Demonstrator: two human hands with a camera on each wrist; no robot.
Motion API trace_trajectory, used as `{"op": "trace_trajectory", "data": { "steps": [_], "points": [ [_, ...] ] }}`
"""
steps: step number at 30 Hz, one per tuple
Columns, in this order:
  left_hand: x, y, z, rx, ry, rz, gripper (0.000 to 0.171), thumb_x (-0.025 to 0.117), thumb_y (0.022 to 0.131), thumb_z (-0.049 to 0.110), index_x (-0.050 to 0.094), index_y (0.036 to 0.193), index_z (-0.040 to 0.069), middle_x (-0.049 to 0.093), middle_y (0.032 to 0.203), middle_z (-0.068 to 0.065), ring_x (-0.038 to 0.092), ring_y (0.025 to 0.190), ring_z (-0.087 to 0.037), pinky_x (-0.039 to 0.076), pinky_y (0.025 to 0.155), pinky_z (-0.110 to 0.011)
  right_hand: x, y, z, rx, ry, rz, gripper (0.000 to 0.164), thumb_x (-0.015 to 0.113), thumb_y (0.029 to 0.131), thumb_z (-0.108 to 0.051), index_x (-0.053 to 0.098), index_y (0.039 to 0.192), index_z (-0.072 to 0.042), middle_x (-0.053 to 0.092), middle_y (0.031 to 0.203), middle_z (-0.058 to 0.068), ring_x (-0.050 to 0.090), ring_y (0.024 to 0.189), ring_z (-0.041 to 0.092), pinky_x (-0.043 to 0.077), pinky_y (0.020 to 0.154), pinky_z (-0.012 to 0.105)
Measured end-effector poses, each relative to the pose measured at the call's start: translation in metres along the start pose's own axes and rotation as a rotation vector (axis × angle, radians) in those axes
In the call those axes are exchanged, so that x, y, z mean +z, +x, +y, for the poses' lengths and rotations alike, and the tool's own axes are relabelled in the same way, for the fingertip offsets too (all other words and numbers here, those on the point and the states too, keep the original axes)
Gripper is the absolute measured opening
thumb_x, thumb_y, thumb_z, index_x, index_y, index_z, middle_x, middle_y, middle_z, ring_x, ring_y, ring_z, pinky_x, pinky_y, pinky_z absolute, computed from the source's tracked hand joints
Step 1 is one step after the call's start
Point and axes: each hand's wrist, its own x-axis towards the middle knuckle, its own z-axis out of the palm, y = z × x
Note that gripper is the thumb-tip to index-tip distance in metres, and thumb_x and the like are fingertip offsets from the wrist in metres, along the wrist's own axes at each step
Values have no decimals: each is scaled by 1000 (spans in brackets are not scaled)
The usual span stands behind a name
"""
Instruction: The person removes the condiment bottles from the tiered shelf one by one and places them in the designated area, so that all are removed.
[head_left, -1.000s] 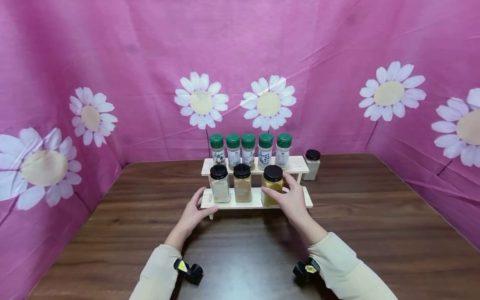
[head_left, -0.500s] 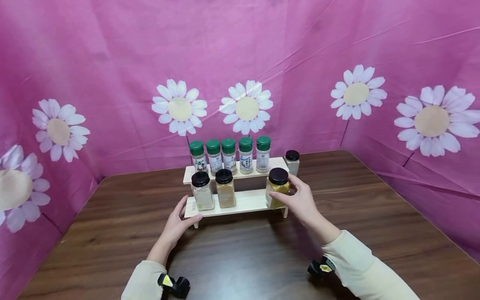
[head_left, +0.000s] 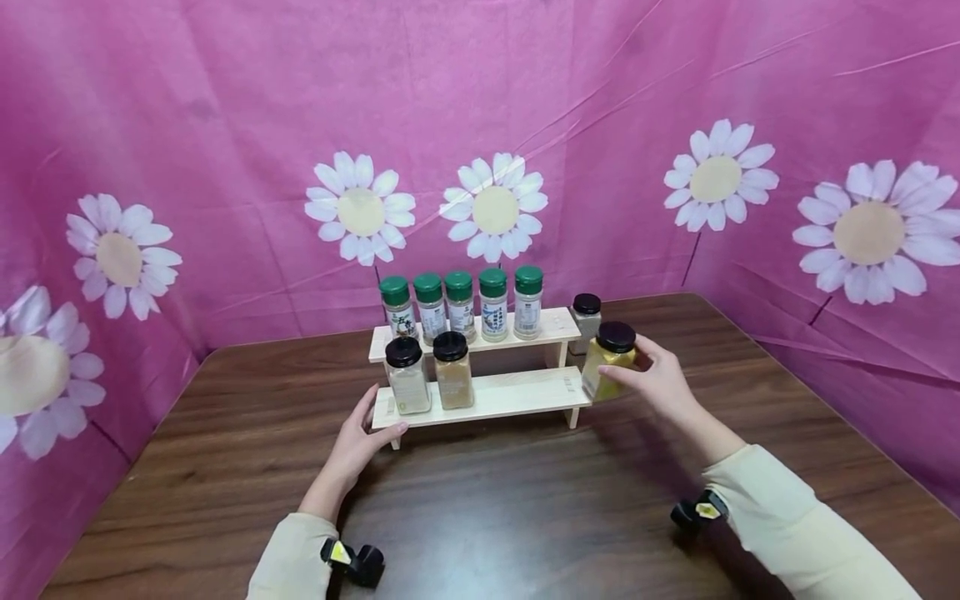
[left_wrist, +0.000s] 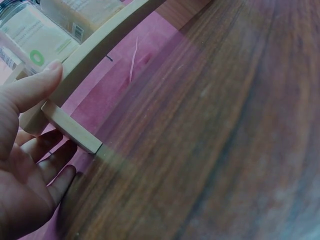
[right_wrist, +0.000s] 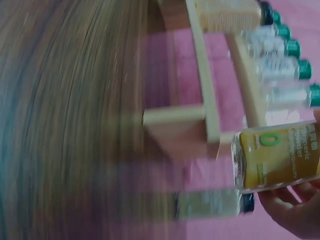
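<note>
Right of middle, the right hand (head_left: pixel 663 385) curls round the yellow jar (head_left: pixel 606 357). Swung back, it could bump the grey jar (head_left: pixel 585 332); the gap is hard to see. The left hand (head_left: pixel 356 442) pinches the rack (head_left: pixel 517 393).

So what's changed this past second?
The yellow jar, already in the right hand, moved rightward from the lower shelf to beyond its right end. Nothing newly gripped or released. The left hand stayed at the shelf's left end; green-capped bottles and other jars stayed put.
</note>
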Motion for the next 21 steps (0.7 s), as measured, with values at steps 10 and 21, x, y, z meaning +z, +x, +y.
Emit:
{"op": "trace_trajectory", "data": {
  "steps": [10,21],
  "points": [
    [2,-1,1,-1,5,-8,82,67,74,7,15,137,4,41,125,-20,44,105,-20,31,87,-27,-24,17,36,59,-137,-2,50,67,75,-15,48,115,7,57,95,25,51,71,-3,42,62,16],
    [0,-1,0,6,13,9,81,68,73,8,17,136,3,42,124,-21,43,106,-22,28,91,-34,-32,46,62,104,-154,9,52,66,76,-19,46,116,9,54,101,25,47,74,-5,40,64,14]
  ]
}}
